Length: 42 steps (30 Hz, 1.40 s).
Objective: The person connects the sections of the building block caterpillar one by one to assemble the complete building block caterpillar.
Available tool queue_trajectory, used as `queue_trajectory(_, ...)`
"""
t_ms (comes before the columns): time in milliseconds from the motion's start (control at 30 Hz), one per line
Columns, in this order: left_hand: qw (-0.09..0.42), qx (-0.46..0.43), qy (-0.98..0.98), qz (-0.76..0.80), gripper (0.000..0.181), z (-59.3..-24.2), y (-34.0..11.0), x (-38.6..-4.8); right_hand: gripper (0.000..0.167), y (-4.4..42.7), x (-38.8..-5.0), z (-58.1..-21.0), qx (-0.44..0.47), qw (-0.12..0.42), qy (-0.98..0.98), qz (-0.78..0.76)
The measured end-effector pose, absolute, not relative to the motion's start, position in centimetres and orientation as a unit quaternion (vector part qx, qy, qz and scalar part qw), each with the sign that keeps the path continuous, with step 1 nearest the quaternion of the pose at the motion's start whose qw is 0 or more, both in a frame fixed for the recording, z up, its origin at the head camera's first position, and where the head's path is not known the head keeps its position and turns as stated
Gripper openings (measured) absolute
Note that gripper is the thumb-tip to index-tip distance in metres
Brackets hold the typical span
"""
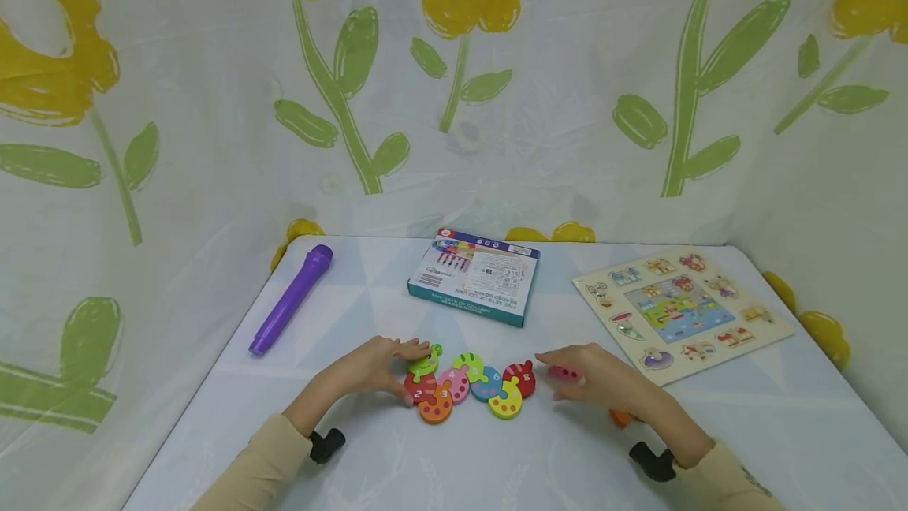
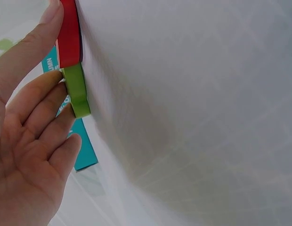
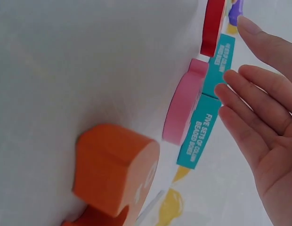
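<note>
A row of joined wooden caterpillar puzzle pieces (image 1: 488, 382) lies on the table, numbered, with a green head piece (image 1: 423, 363) at its left end. My left hand (image 1: 376, 369) is at that end. Its thumb touches the red piece (image 2: 69, 35) and its fingertips touch the green head (image 2: 76, 89); the fingers are nearly straight. My right hand (image 1: 592, 375) is spread over a loose pink piece (image 3: 186, 101), just right of the row's red end piece (image 1: 520, 378). In the right wrist view its fingers look apart from the pink piece. An orange piece (image 3: 115, 165) lies by the right wrist, partly hidden.
A flat box (image 1: 471, 278) with a teal side lies behind the row. The purple toy microphone (image 1: 291, 300) is at the back left. To the right is a wooden picture puzzle board (image 1: 624, 353). Flower-patterned fabric (image 1: 539, 172) surrounds the table.
</note>
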<state>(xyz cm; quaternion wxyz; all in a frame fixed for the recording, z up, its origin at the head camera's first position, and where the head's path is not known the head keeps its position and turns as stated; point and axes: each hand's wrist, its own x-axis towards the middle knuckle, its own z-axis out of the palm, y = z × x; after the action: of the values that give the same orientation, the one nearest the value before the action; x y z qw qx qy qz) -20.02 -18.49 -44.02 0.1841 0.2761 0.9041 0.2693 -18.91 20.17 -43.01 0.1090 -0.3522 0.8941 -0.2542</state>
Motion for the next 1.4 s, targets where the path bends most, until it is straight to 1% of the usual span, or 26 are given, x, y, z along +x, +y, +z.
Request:
queue_trajectory(200, 0.182, 0.279, 0.903, 0.271, 0.075, -44.2, -18.6, -20.0, 0.053, 21.1, -18.2, -43.0, -0.325, 0.110, 0.905, -0.253)
queue_trajectory(400, 0.180, 0.283, 0.902, 0.272, 0.074, -44.1, -18.6, -20.0, 0.051, 21.9, -17.6, -43.0, -0.295, 0.108, 0.919, -0.240)
queue_trajectory(633, 0.180, 0.279, 0.905, 0.267, 0.075, -44.1, -18.5, -20.0, 0.053, 22.7, -16.9, -43.0, -0.260, 0.081, 0.936, -0.224)
queue_trajectory(733, 0.182, 0.275, 0.906, 0.265, 0.075, -44.1, -18.5, -20.0, 0.054, 23.0, -16.8, -43.1, -0.250, 0.080, 0.940, -0.220)
queue_trajectory(900, 0.181, 0.274, 0.906, 0.266, 0.075, -44.1, -18.5, -20.0, 0.053, 23.1, -16.8, -43.2, -0.234, 0.091, 0.942, -0.222)
queue_trajectory(1100, 0.183, 0.273, 0.905, 0.270, 0.075, -44.2, -18.5, -20.0, 0.051, 22.9, -17.1, -43.3, -0.232, 0.085, 0.943, -0.224)
queue_trajectory(1400, 0.183, 0.274, 0.906, 0.264, 0.075, -44.1, -18.5, -20.0, 0.049, 21.7, -17.8, -43.2, -0.196, 0.083, 0.953, -0.217)
